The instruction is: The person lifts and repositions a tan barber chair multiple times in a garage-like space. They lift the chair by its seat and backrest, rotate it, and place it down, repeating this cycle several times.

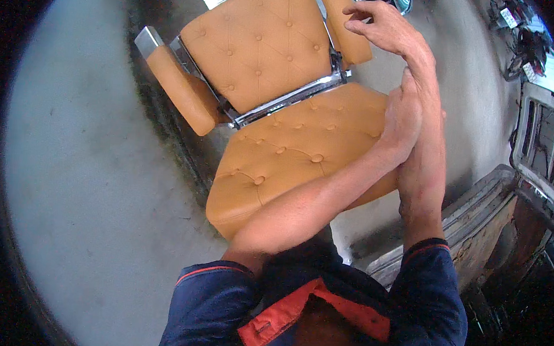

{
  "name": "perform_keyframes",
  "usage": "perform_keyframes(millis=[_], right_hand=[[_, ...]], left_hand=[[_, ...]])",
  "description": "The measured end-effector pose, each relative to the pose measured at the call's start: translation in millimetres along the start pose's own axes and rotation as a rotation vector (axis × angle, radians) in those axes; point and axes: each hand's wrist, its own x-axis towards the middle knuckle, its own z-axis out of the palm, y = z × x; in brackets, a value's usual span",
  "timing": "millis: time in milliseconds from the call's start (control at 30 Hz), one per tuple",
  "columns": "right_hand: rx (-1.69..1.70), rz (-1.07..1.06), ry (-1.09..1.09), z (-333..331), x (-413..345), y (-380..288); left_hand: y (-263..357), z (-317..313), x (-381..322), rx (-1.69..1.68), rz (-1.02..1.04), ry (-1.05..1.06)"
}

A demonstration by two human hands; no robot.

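Note:
My left hand (404, 113) reaches across my body and clasps my right forearm (422, 179) below the wrist. My right hand (380, 27) is raised over the far right of the chair, its fingers loosely bent and apart, holding nothing. Before me stands a tan upholstered barber-type chair with a button-tufted seat (282, 150) and a tufted backrest (259, 42). A chrome bar (292, 99) runs between the two. The left padded armrest (183, 87) has a metal end; the right armrest (348, 27) is near my right hand. My forearms hide part of the seat.
Grey concrete floor (73, 164) spreads to the left, with a dark strip beside the chair. A worn vehicle panel with a window frame (545, 138) and a battered trough-like part (479, 214) stand at right. Motorcycles (528, 54) are behind; a chrome part (403, 0) shows at top.

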Motion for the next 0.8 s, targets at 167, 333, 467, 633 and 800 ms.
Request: perform_keyframes(millis=[167, 333, 467, 633, 800], right_hand=[[0.078, -0.091, 0.115, 7.1, 6.0, 1.7], [0.012, -0.085, 0.080, 12.8, 8.5, 7.0], [0.148, -0.038, 0.040, 10.0, 5.5, 4.5], [0.002, -0.047, 0.099, 8.9, 1.7, -1.3], [0.051, -0.004, 0.023, 6.2, 4.0, -7.4]], left_hand=[[-0.3, -0.3, -0.4, -0.035, -0.062, 0.028], [5.4, 1.1, -5.2, -0.037, -0.110, 0.013], [6.1, 2.0, -8.9, 0.024, -0.053, 0.041], [4.5, 1.8, -7.2, 0.017, -0.035, 0.030], [7.4, 0.9, -6.9, -0.010, -0.062, 0.031]])
